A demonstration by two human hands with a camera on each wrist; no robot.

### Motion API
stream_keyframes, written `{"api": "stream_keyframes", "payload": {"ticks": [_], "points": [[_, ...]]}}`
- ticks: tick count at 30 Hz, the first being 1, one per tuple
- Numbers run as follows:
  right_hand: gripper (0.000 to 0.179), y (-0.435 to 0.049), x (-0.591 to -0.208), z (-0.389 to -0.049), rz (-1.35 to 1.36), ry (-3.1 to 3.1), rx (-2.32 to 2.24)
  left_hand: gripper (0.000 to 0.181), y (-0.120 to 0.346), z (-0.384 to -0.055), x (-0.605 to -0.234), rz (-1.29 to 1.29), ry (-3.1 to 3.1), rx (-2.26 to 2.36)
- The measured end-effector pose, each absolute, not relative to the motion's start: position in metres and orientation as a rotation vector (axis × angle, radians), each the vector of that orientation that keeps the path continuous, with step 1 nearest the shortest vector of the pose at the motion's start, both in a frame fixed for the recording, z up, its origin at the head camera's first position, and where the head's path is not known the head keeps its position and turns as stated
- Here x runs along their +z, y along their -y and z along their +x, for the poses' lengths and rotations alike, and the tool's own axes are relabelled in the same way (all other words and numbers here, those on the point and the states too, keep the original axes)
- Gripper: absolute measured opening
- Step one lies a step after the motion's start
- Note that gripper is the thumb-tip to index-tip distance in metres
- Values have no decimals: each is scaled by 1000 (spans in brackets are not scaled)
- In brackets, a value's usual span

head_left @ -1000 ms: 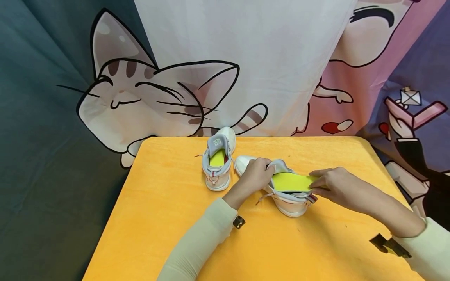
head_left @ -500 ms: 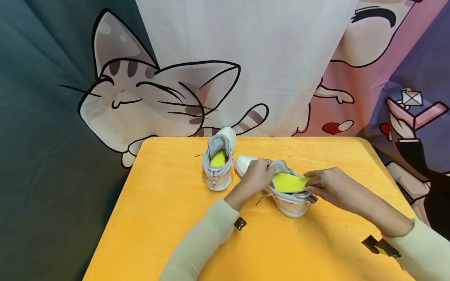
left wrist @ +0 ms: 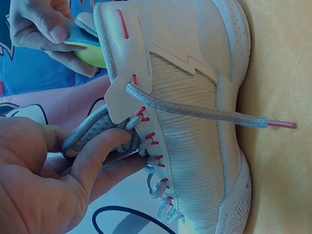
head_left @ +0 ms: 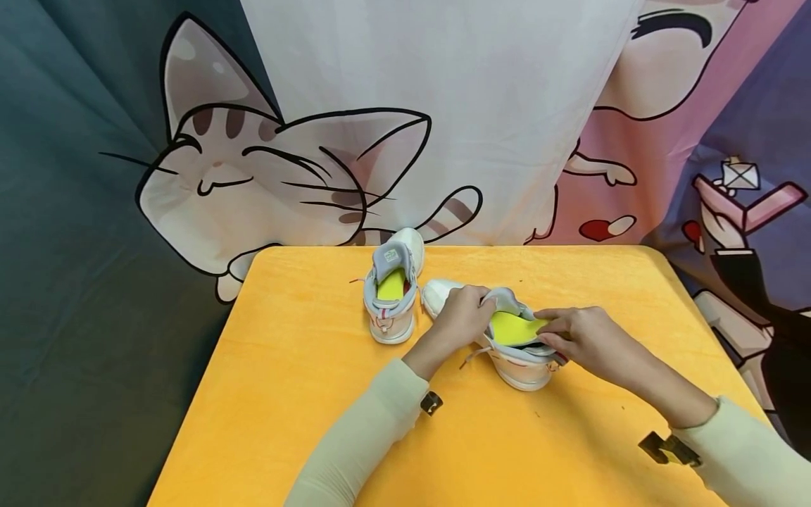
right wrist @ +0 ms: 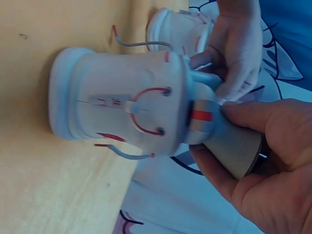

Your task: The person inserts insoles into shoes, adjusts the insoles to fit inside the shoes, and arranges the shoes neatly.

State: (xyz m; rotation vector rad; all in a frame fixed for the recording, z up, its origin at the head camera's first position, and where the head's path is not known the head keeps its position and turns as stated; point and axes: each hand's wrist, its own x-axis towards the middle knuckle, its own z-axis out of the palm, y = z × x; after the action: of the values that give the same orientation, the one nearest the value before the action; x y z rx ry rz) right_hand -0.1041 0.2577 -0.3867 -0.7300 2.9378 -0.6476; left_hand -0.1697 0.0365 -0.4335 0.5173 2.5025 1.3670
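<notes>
A white sneaker (head_left: 521, 370) sits on the table with its toe to the far left. My left hand (head_left: 464, 317) pinches its grey tongue (left wrist: 87, 130) between thumb and fingers, as the left wrist view shows. A yellow-green insole (head_left: 512, 328) lies partly inside the sneaker, its heel end sticking out at the opening. My right hand (head_left: 586, 339) grips that heel end, and the right wrist view shows the insole's grey textured underside (right wrist: 233, 146) bent between thumb and fingers. The insole's front part is hidden in the shoe.
A second white sneaker (head_left: 393, 329) stands to the left, toe away, with a yellow-green insole (head_left: 391, 285) lying inside. Both are on a yellow wooden table (head_left: 304, 394). A printed cloth (head_left: 507, 105) with cartoon cats hangs behind the table's far edge.
My right hand has moved left toward the sneaker, and less of the insole shows outside the opening. The left hand keeps its hold on the tongue.
</notes>
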Motion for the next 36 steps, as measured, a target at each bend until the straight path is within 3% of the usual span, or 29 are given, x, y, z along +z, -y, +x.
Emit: {"api": "stream_keyframes", "payload": {"ticks": [16,25,36], "points": [[10,-243,-416,-115,-745,-2983,-710,32,-37,-171,-433,502,-2496,1319],[6,-237,-413,-115,-720,-2994,-552,40,-35,-173,-433,522,-2515,1298],[30,-258,-391,-105,-565,-2838,-687,39,-34,-171,-433,517,-2512,1316]]}}
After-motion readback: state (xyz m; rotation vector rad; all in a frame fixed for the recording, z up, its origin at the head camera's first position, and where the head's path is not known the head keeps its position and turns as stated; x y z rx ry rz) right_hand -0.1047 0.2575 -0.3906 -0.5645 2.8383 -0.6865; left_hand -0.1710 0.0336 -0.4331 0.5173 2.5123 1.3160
